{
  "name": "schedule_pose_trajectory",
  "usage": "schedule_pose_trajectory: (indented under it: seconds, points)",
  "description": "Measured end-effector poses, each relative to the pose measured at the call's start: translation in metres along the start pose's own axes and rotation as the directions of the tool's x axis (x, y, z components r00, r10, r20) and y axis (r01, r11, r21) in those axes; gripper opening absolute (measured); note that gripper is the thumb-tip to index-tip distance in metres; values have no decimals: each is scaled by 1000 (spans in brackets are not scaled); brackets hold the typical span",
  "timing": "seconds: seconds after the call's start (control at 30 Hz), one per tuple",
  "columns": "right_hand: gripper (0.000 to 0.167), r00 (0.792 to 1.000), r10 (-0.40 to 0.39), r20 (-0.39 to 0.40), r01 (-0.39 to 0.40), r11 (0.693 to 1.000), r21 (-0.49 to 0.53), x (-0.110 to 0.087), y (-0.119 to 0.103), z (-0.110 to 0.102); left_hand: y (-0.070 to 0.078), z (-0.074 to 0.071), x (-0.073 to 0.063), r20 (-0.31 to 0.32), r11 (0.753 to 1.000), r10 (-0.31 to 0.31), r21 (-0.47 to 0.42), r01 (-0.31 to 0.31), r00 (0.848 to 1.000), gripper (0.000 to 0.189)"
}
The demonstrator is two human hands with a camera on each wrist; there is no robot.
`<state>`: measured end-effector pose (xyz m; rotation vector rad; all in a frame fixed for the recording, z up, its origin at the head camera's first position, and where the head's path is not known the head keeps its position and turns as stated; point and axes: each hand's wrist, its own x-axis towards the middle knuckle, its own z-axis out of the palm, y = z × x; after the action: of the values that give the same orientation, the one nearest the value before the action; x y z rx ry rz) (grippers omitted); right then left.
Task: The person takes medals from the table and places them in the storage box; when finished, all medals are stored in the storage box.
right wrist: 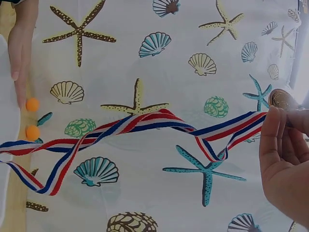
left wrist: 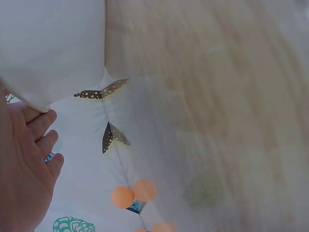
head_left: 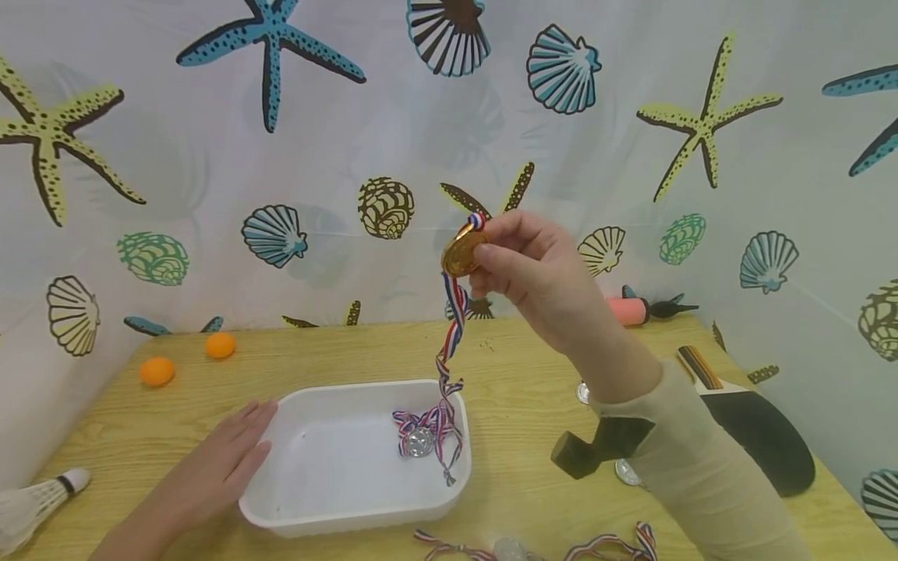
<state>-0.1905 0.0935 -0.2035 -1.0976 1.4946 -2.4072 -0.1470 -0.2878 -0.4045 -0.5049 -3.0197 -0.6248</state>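
Observation:
My right hand [head_left: 547, 273] pinches a gold medal [head_left: 459, 255] between thumb and fingers, raised well above the table. From the medal a red, white and blue ribbon [head_left: 457, 319] hangs twisted, its lower end reaching into a white plastic tub [head_left: 351, 514]. Inside the tub, at its right side, lies a silver medal [head_left: 420, 442] with its own bunched ribbon. My left hand [head_left: 199, 467] rests against the tub's left rim, fingers extended; the left wrist view shows the fingertips [left wrist: 50, 116] right at the tub's edge.
Two orange balls [head_left: 157, 372] lie at the back left, a shuttlecock [head_left: 31, 506] at the left edge. On the right are a black paddle [head_left: 765, 444], a pink cylinder [head_left: 629, 312] and a silver medal [head_left: 627, 472]. Another medal [head_left: 512, 550] with ribbon lies at the front edge.

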Motion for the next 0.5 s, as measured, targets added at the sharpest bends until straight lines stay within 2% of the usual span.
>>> schedule_pose_trajectory:
  seconds: [0.1,0.2,0.33,0.5]
  points:
    - [24,998,61,7,-61,998,-7,-5,8,-1,-1,1,0,-3,1000,2,0,-2,1000,55]
    - [27,991,134,19,-134,991,-10,-12,20,-3,-1,1,0,1,1000,1,-4,-1,1000,55]
    - [24,972,231,34,-229,972,-58,-24,35,-8,-1,1,-1,-3,1000,-1,-8,1,1000,55]
    - [17,942,334,45,-323,933,-160,-38,52,-16,0,0,-1,0,1000,-6,-6,6,1000,55]
